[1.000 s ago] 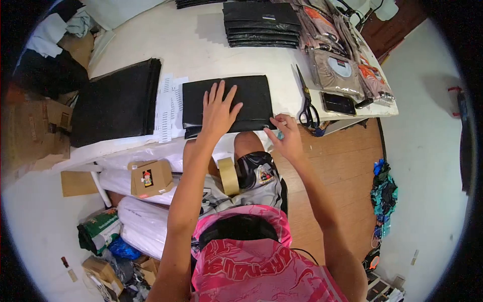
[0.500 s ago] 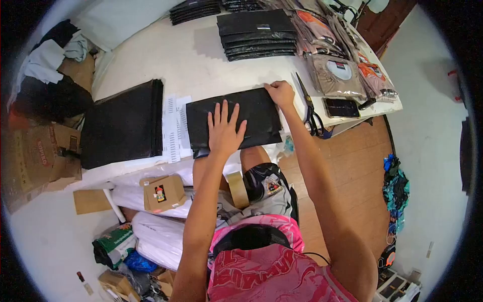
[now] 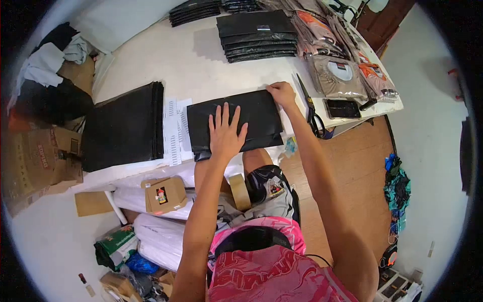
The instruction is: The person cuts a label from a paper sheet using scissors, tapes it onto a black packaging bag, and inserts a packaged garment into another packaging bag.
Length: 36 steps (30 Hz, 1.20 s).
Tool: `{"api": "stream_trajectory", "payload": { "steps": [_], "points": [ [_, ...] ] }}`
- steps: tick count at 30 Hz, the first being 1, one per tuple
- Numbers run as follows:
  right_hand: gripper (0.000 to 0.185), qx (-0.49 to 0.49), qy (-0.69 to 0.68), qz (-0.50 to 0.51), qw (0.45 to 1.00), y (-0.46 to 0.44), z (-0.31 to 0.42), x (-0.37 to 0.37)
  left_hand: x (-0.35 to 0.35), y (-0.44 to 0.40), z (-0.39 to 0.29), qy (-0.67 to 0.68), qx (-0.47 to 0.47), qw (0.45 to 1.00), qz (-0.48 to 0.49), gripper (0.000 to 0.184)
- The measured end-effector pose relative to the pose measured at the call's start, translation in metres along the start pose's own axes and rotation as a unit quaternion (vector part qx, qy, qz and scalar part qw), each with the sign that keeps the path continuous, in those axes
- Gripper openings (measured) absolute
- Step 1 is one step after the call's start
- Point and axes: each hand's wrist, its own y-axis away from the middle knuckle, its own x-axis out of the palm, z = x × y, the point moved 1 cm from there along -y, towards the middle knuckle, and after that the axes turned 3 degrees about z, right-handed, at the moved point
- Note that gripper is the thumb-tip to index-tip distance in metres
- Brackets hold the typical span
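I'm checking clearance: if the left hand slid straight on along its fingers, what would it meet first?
Beyond the black package under it and some white tabletop, the left hand would probably meet the stack of black packages near its left end; the curved view leaves the exact line unclear.

A flat black parcel (image 3: 259, 123) is laid at the near edge of the worktop (image 3: 146, 55), touched by the left hand (image 3: 226, 133), whose fingers are spread flat. Its far right corner is met by the curled fingers of the right hand (image 3: 283, 95). Printed sheets (image 3: 173, 133) and black bags (image 3: 121, 131) are placed leftward; scissors (image 3: 310, 108) and a phone (image 3: 343, 108) are set rightward, with plastic-wrapped garments (image 3: 334, 75) beyond.
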Motion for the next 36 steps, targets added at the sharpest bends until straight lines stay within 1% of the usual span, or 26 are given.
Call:
{"api": "stream_trajectory", "payload": {
  "steps": [2, 4, 5, 7, 8, 10, 11, 13, 16, 20, 22, 23, 25, 26, 28, 29, 30, 32, 33, 35, 36],
  "points": [
    [0.035, -0.002, 0.014, -0.008, 1.000, -0.001, -0.003, 0.002, 0.000, 0.002, 0.000, -0.002, 0.001, 1.000, 0.000, 0.054],
    [0.036, 0.016, -0.018, 0.031, 0.999, -0.016, -0.019, 0.005, -0.001, 0.001, 0.000, 0.000, 0.001, 1.000, 0.003, 0.054],
    [0.036, 0.016, -0.019, 0.030, 0.999, -0.022, -0.025, 0.007, -0.001, 0.000, 0.000, -0.001, 0.001, 1.000, 0.003, 0.054],
    [0.036, 0.038, -0.067, 0.073, 0.994, -0.028, -0.026, 0.006, 0.000, 0.000, 0.000, -0.004, 0.002, 1.000, 0.002, 0.054],
    [0.036, 0.037, -0.067, 0.071, 0.994, -0.030, -0.027, 0.006, 0.001, 0.000, 0.000, -0.004, 0.002, 1.000, 0.000, 0.054],
    [0.034, 0.017, -0.021, 0.108, 0.994, -0.023, -0.016, 0.002, 0.001, 0.000, 0.000, -0.007, 0.000, 1.000, 0.005, 0.054],
    [0.034, 0.019, -0.022, 0.107, 0.994, -0.018, -0.011, 0.000, 0.001, 0.001, 0.000, -0.007, 0.002, 1.000, 0.006, 0.054],
    [0.033, -0.005, 0.053, 0.061, 0.997, -0.013, -0.006, 0.000, 0.000, 0.001, 0.000, 0.003, 0.002, 1.000, 0.003, 0.054],
    [0.032, 0.020, 0.037, 0.089, 0.995, -0.021, -0.009, 0.003, -0.001, 0.001, 0.000, 0.001, 0.007, 1.000, 0.011, 0.054],
    [0.033, 0.031, 0.017, 0.069, 0.997, -0.023, -0.018, 0.009, -0.002, 0.000, -0.002, 0.003, 0.006, 1.000, 0.013, 0.054],
    [0.033, 0.042, -0.066, 0.008, 0.997, -0.030, -0.027, 0.010, -0.001, 0.000, -0.002, 0.001, 0.005, 1.000, 0.015, 0.054],
    [0.033, 0.040, -0.067, 0.008, 0.997, -0.032, -0.032, 0.013, -0.001, 0.000, -0.001, -0.001, 0.004, 1.000, 0.014, 0.054],
    [0.039, 0.025, -0.193, 0.028, 0.980, -0.019, -0.023, 0.000, 0.000, 0.000, -0.002, -0.005, 0.005, 1.000, 0.015, 0.054],
    [0.039, 0.025, -0.193, 0.027, 0.981, -0.016, -0.018, -0.004, 0.000, 0.000, -0.002, -0.004, 0.005, 1.000, 0.014, 0.054],
    [0.038, -0.030, -0.055, 0.104, 0.993, -0.014, -0.013, -0.002, -0.001, 0.000, -0.003, 0.001, 0.000, 1.000, 0.020, 0.054],
    [0.035, -0.047, 0.026, 0.074, 0.996, -0.012, -0.010, 0.002, -0.001, 0.000, -0.003, 0.001, 0.002, 1.000, 0.021, 0.054],
    [0.035, -0.045, 0.025, 0.073, 0.996, -0.008, -0.006, 0.002, -0.001, 0.000, -0.002, 0.001, 0.003, 1.000, 0.022, 0.054],
    [0.031, -0.011, 0.081, 0.072, 0.994, -0.004, 0.002, -0.003, -0.001, 0.000, -0.001, 0.000, 0.003, 1.000, 0.022, 0.055],
    [0.031, -0.011, 0.081, 0.072, 0.994, -0.005, 0.001, -0.003, 0.000, 0.000, -0.001, 0.001, 0.004, 1.000, 0.025, 0.055],
    [0.032, 0.025, 0.024, 0.089, 0.995, -0.005, -0.001, -0.002, 0.001, 0.000, -0.002, 0.002, 0.005, 1.000, 0.027, 0.055],
    [0.032, 0.023, 0.023, 0.088, 0.996, -0.007, -0.003, 0.001, 0.002, 0.000, -0.002, 0.000, 0.009, 1.000, 0.012, 0.055]
  ]
}}
